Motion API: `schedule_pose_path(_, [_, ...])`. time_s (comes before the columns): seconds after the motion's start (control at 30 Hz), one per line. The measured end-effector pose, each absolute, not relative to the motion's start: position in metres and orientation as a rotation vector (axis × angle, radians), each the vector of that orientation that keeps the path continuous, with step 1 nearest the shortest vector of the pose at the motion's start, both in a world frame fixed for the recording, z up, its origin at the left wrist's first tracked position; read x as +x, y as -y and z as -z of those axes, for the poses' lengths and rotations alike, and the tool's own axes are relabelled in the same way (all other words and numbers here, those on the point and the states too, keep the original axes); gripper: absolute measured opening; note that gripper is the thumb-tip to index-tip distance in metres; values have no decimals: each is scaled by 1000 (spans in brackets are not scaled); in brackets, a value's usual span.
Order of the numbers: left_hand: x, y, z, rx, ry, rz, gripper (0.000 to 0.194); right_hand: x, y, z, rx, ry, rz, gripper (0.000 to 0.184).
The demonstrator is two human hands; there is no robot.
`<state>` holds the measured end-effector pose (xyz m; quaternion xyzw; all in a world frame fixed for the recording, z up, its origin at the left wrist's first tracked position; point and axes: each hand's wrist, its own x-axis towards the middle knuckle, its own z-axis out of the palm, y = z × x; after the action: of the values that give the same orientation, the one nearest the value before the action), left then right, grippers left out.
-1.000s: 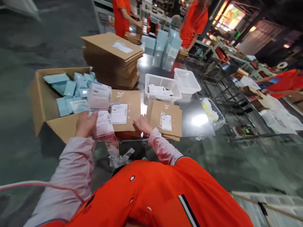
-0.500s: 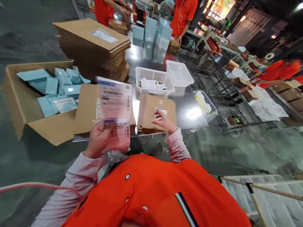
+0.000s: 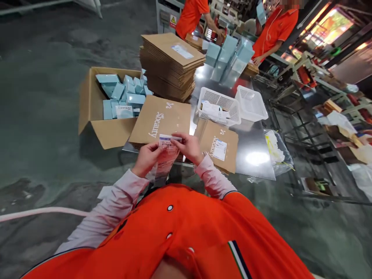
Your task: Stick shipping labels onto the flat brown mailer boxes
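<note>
Both hands are closed on a strip of printed shipping labels (image 3: 166,161), held in front of my body at the table's near edge. My left hand (image 3: 148,157) pinches its left side. My right hand (image 3: 188,147) grips the top right corner between thumb and fingers. The strip's lower part hangs down toward my shirt. Just beyond it lies a stack of flat brown cardboard mailers (image 3: 165,114) with white "beauty" print. To the right sits a second mailer stack (image 3: 229,143), its top one bearing a white label (image 3: 220,150).
An open carton (image 3: 113,133) of light-blue boxes stands left. Behind are a tall cardboard stack (image 3: 171,69) and two white plastic baskets (image 3: 219,99) (image 3: 251,102), one holding papers. Blue boxes (image 3: 226,58) stand farther back, near two people in orange shirts.
My right hand has left the right mailer stack and now grips the labels' top. The strip has come lower and tilted. The view has turned left.
</note>
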<state>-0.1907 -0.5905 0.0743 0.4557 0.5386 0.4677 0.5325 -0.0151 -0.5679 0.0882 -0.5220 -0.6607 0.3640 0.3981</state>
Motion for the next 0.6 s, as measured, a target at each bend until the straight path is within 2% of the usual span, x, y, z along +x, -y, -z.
schedule_pose_path(0.07, [-187,592,-66,1066,-1369,-1194,43,-16,564,-97,-1372,1810,-843,21])
schedule_pose_path(0.2, [-181,583,-53,970,-1473,-1314,54,-27,554,-94,-1394,1876,-760,19])
schedule_pose_path(0.3, [-185,569,-43,831,-1327,-1234,53,-37,522,-84,-1325,1848,-791,13])
schedule_pose_path(0.37, [-192,562,-34,768,-1200,-1082,60,-42,491,-78,-1354,1801,-774,13])
schedule_pose_path(0.53, [-210,584,-2,778,-1088,-787,69,-48,426,-69,-1776,1735,-610,26])
schedule_pose_path(0.6, [-215,611,10,826,-1126,-762,72,-49,413,-64,-1879,1767,-577,45])
